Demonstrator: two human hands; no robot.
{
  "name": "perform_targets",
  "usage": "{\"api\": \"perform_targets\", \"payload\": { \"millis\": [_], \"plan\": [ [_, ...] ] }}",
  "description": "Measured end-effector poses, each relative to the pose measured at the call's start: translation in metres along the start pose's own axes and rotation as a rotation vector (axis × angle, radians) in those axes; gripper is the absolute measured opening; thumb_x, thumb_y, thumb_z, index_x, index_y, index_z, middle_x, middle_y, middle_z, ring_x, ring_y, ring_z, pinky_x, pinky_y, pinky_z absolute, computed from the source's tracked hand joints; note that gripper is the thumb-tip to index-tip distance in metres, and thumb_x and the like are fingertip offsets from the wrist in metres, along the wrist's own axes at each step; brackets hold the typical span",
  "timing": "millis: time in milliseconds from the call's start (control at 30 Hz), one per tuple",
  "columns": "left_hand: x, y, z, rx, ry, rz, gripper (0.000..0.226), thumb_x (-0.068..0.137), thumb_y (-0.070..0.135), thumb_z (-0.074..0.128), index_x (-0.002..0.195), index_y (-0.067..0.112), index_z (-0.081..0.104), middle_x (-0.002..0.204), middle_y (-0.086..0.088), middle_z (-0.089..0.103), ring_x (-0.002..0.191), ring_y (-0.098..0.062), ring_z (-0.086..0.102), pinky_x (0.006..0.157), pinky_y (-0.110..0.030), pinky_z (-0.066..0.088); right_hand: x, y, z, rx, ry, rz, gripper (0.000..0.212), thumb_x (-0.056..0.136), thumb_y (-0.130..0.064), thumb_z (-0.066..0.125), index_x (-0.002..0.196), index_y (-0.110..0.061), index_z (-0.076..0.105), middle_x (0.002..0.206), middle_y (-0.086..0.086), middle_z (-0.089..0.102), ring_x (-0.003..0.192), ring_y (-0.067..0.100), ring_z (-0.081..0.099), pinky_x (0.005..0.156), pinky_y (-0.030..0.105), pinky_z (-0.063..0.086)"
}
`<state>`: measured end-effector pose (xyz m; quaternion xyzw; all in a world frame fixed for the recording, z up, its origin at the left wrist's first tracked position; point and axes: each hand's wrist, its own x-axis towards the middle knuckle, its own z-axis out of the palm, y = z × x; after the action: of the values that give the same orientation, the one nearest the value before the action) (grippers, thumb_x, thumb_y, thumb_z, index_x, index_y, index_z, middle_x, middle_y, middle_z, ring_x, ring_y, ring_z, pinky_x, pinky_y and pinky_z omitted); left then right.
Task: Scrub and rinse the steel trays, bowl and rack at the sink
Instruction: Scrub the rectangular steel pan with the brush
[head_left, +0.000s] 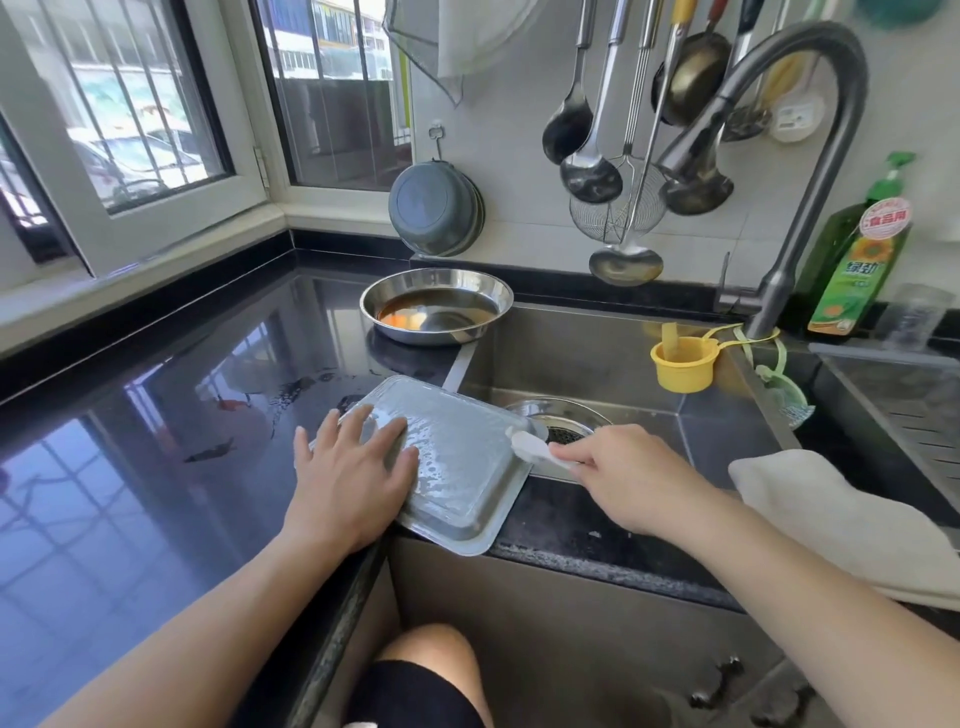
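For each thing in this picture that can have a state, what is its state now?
steel tray: upside down, wet, bridging counter edge and sink
left hand: flat, pressing on the tray
right hand: pinching a white scrubber
white scrubber: touching the tray's right edge
steel bowl: upright, brown liquid and orange residue inside
faucet: no water running
white cloth: draped over the sink edge

Faucet (810, 171) (arching) overhangs the sink (587, 358) — ladles (597, 156) crowd behind.
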<state>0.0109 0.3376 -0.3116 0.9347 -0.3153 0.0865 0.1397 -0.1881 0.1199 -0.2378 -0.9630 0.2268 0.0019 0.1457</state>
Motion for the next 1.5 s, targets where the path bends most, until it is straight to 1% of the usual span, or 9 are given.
{"api": "perform_targets", "payload": {
  "millis": [233,367,500,600,767,833,1000,1233,1500],
  "plan": [
    [0.000,0.001,0.000,-0.009,-0.030,-0.003,0.056,0.094,0.064,0.020,0.143,0.048,0.041,0.155,0.005,0.040,0.144,-0.023,0.030,0.118,-0.055,0.025,0.043,0.018,0.010,0.042,0.049,-0.006,0.038,0.105,-0.031,0.044,0.134,-0.049,0.061,0.105,0.000,0.068,0.085,0.024,0.060,0.072,0.035,0.051],
    [0.001,0.000,0.001,-0.006,-0.025,0.011,0.056,0.094,0.063,0.019,0.143,0.048,0.039,0.154,0.004,0.040,0.143,-0.024,0.031,0.117,-0.052,0.029,0.029,0.010,0.012,0.008,0.033,-0.099,0.036,0.107,-0.036,0.043,0.135,-0.054,0.056,0.083,-0.012,0.052,0.067,0.013,0.049,0.057,0.029,0.038],
    [0.000,0.000,0.003,0.005,-0.009,0.021,0.054,0.095,0.061,0.021,0.143,0.047,0.039,0.152,0.004,0.041,0.141,-0.023,0.032,0.115,-0.051,0.032,-0.016,-0.012,0.028,-0.042,-0.042,-0.284,0.036,0.108,-0.042,0.037,0.141,-0.051,0.050,0.085,-0.006,0.047,0.080,0.021,0.053,0.070,0.038,0.045],
    [0.000,0.000,0.002,0.005,-0.013,0.035,0.055,0.095,0.061,0.019,0.145,0.046,0.039,0.152,0.005,0.041,0.141,-0.022,0.032,0.114,-0.051,0.032,0.000,-0.006,0.022,-0.061,-0.001,-0.196,0.036,0.107,-0.044,0.037,0.138,-0.052,0.053,0.084,-0.007,0.048,0.080,0.023,0.053,0.069,0.035,0.043],
    [-0.002,0.002,0.000,0.029,-0.028,0.051,0.057,0.096,0.060,0.015,0.148,0.046,0.032,0.153,0.004,0.037,0.141,-0.024,0.030,0.114,-0.050,0.032,0.054,0.019,0.011,-0.072,0.045,-0.009,0.041,0.105,-0.029,0.042,0.138,-0.051,0.056,0.124,0.004,0.066,0.102,0.032,0.062,0.075,0.035,0.048],
    [-0.002,0.003,0.000,0.032,-0.029,0.048,0.054,0.096,0.059,0.015,0.145,0.045,0.033,0.151,0.005,0.038,0.139,-0.025,0.032,0.112,-0.050,0.032,0.044,0.012,0.013,-0.111,0.070,-0.021,0.041,0.106,-0.029,0.040,0.140,-0.048,0.055,0.124,0.006,0.064,0.105,0.035,0.061,0.075,0.036,0.046],
    [-0.001,0.004,0.002,0.032,-0.015,0.040,0.049,0.097,0.057,0.020,0.140,0.043,0.038,0.143,0.005,0.042,0.133,-0.028,0.037,0.110,-0.050,0.034,-0.022,-0.013,0.046,-0.029,0.078,-0.250,0.042,0.106,-0.035,0.040,0.144,-0.052,0.045,0.088,-0.005,0.048,0.088,0.030,0.058,0.075,0.043,0.050],
    [-0.002,0.005,-0.001,0.019,-0.032,0.022,0.050,0.097,0.058,0.022,0.143,0.045,0.038,0.151,0.004,0.041,0.137,-0.030,0.036,0.111,-0.050,0.033,-0.038,-0.010,0.050,-0.036,0.198,-0.405,0.044,0.103,-0.029,0.053,0.141,-0.052,0.053,0.086,-0.012,0.047,0.072,0.021,0.057,0.062,0.040,0.050],
    [-0.003,0.007,-0.006,0.000,-0.058,0.003,0.047,0.099,0.062,0.031,0.145,0.051,0.039,0.155,0.007,0.039,0.139,-0.032,0.033,0.114,-0.049,0.026,-0.052,-0.016,0.049,-0.239,0.232,-0.405,0.051,0.081,-0.015,0.071,0.125,-0.039,0.069,0.076,-0.008,0.042,0.044,0.023,0.042,0.039,0.033,0.031]
  ]
}}
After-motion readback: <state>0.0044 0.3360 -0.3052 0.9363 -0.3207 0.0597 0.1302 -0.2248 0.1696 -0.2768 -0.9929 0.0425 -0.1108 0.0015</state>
